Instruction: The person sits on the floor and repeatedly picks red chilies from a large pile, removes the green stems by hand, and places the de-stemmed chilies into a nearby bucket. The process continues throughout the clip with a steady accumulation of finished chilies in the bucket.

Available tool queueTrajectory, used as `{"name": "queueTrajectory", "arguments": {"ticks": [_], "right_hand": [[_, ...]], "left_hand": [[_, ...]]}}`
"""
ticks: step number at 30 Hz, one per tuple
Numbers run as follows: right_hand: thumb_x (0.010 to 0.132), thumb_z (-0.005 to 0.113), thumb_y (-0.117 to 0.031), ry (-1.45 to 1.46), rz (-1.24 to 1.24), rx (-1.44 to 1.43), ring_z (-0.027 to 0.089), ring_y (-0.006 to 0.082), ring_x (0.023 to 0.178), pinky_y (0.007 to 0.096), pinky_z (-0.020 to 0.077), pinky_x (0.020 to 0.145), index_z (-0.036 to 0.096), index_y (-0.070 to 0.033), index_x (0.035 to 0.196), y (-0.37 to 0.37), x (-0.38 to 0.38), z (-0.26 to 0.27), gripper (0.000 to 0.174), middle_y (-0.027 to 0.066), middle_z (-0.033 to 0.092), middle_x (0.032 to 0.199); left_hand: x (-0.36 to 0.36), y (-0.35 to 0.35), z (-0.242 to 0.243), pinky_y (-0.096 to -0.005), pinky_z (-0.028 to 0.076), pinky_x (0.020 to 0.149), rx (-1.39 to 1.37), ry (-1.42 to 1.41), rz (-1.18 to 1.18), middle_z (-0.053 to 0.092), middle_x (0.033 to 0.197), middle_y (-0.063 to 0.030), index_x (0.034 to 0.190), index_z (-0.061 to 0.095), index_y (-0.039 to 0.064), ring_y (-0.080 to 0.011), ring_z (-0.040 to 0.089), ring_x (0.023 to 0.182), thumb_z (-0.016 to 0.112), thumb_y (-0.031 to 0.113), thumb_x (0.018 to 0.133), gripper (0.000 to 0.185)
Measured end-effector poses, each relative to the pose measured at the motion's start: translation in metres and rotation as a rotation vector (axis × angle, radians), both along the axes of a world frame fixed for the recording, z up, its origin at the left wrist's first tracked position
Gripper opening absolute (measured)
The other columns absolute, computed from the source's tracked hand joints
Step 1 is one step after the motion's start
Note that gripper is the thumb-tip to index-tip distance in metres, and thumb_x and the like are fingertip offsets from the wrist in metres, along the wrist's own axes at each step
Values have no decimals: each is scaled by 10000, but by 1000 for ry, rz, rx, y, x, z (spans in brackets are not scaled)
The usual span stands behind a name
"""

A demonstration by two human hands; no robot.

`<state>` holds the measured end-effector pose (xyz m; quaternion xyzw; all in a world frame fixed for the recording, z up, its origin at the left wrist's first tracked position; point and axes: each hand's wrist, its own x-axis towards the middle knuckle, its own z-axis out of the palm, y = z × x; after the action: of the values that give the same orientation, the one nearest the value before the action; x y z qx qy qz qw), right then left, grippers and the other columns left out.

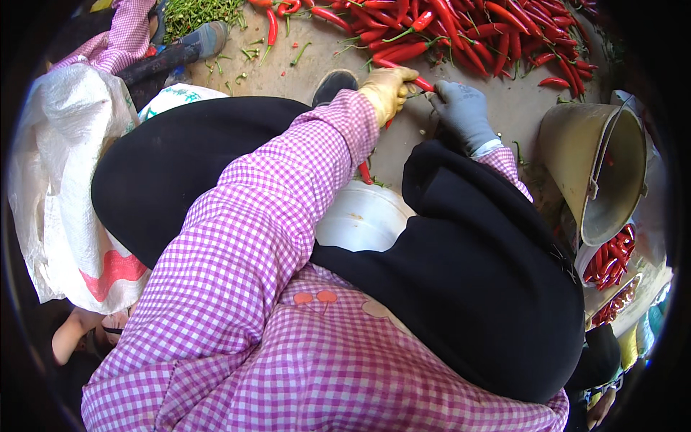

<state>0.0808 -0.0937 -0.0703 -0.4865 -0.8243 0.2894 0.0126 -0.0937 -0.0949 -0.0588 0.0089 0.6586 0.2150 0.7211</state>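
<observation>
My left hand (pixel 387 93), in a yellowish rubber glove, grips a long red chili pepper (pixel 424 85). At the pepper's right end are the pinched fingertips of my right hand (pixel 462 112), which wears a grey work glove. A thin dark sliver shows between the two hands, too small to name. Just beyond them lies a large heap of red chili peppers (pixel 448 32), many with green stems. Below my hands, between my knees, is a white tub (pixel 361 216), partly hidden by my sleeve and black clothing. One red pepper (pixel 365 173) shows at its far side.
A beige bucket (pixel 561 146) with a wire handle leans over at right. Behind it are more red peppers (pixel 610 259). A white woven sack (pixel 81 140) is at left. Green stems (pixel 200 19) are piled at upper left, beside another person's checked sleeve (pixel 127 32).
</observation>
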Motion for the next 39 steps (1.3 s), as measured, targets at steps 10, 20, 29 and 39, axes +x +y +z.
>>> {"name": "queueTrajectory", "arguments": {"ticks": [10, 20, 29, 39], "right_hand": [[793, 614, -221, 95, 161, -149, 639, 316, 825, 419, 493, 723, 648, -80, 895, -24, -1, 18, 177, 140, 660, 829], [841, 573, -179, -18, -560, 76, 583, 304, 927, 412, 476, 769, 621, -94, 1031, -119, 92, 73, 213, 143, 606, 978], [812, 552, -205, 248, 373, 203, 508, 278, 1113, 454, 450, 858, 606, -149, 1116, -191, -58, 6, 314, 105, 543, 1203], [859, 541, -227, 136, 295, 80, 586, 276, 914, 387, 497, 742, 625, -170, 1022, -177, -44, -13, 191, 78, 592, 1031]], "left_hand": [[12, 24, 21, -287, 487, 691, 602, 513, -677, 656, 796, -45, 928, 660, 50, -159, 601, 726, 700, 260, 743, 283], [-31, 52, 19, -247, 346, 436, 496, 36, -212, 584, 605, -36, 845, 665, -5, -108, 471, 452, 615, 62, 819, 88], [-12, 31, 29, -257, 434, 480, 428, 81, -329, 596, 591, -59, 902, 683, 21, -151, 564, 494, 615, 82, 778, 154], [19, -19, -4, -267, 343, 422, 508, 348, -585, 485, 576, -15, 985, 641, 2, -115, 433, 438, 578, 65, 871, 145]]}}
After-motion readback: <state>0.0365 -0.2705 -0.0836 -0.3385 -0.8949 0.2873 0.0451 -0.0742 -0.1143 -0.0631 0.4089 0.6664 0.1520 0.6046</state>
